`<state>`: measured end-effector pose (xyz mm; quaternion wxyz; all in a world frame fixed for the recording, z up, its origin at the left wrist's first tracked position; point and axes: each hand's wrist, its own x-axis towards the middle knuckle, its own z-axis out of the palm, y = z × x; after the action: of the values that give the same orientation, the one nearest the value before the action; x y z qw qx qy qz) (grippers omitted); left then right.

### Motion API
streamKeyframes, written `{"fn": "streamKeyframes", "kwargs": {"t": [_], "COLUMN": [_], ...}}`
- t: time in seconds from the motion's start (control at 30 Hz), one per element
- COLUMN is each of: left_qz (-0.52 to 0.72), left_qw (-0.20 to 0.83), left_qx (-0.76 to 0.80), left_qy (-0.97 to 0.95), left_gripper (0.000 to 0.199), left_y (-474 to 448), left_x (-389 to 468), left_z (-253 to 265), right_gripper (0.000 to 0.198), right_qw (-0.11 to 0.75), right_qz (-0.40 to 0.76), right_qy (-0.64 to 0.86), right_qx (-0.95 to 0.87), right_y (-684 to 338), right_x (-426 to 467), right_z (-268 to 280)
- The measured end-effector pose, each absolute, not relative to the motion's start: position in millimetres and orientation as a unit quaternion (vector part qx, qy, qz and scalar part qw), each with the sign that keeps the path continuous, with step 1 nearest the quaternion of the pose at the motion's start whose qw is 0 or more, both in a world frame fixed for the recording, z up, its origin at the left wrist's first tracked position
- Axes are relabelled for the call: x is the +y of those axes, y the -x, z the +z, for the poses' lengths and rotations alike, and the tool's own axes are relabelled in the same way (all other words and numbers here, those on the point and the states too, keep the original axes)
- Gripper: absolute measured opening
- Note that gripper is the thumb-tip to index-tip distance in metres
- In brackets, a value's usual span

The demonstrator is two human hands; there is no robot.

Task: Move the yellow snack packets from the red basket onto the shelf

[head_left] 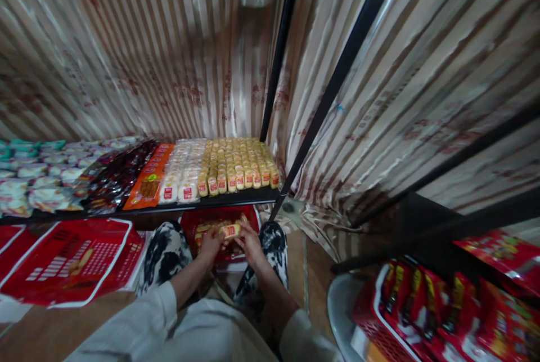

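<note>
Between my two hands is a small yellow wrapped snack cake point(230, 231) with a red and white label. My left hand point(214, 240) pinches its left end, and my right hand point(250, 240) grips the right end. Just below and behind them, a red box point(253, 213) between my knees holds more of these yellow packets. On the black shelf point(236, 200) ahead, many yellow packets point(236, 165) stand in tight rows. White packets point(182, 168) of a similar shape line up to their left.
Left of the white packets lie an orange bag point(149, 179), dark red packets point(122, 173) and pale packets point(54, 173). Red printed boxes point(71, 260) sit below at left. A red basket point(383, 317) of red snack bags stands at right, near a black shelf post point(320, 120).
</note>
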<state>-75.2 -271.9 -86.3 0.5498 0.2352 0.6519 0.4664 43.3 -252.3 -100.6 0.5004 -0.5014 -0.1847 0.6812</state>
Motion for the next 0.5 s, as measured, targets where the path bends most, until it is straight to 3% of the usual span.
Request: {"fn": "streamKeyframes", "kwargs": {"t": [0.13, 0.33, 0.5], "left_qz": [0.446, 0.440, 0.445], "left_qw": [0.518, 0.481, 0.475], "left_qx": [0.682, 0.675, 0.628], "left_qy": [-0.260, -0.345, -0.427], "left_gripper": [0.016, 0.017, 0.028], "left_y": [79.8, 80.5, 71.1], "left_x": [-266.8, -244.1, -216.9], "left_z": [-87.8, -71.5, -57.2], "right_gripper": [0.026, 0.041, 0.040], "right_qw": [0.484, 0.524, 0.551], "right_qz": [0.662, 0.609, 0.554], "right_qy": [0.528, 0.519, 0.541], "right_qx": [-0.220, -0.291, -0.310], "right_y": [-41.1, -43.9, -54.2], "right_x": [-247.6, -230.2, -218.4], "right_z": [-111.4, -106.9, -103.9]}}
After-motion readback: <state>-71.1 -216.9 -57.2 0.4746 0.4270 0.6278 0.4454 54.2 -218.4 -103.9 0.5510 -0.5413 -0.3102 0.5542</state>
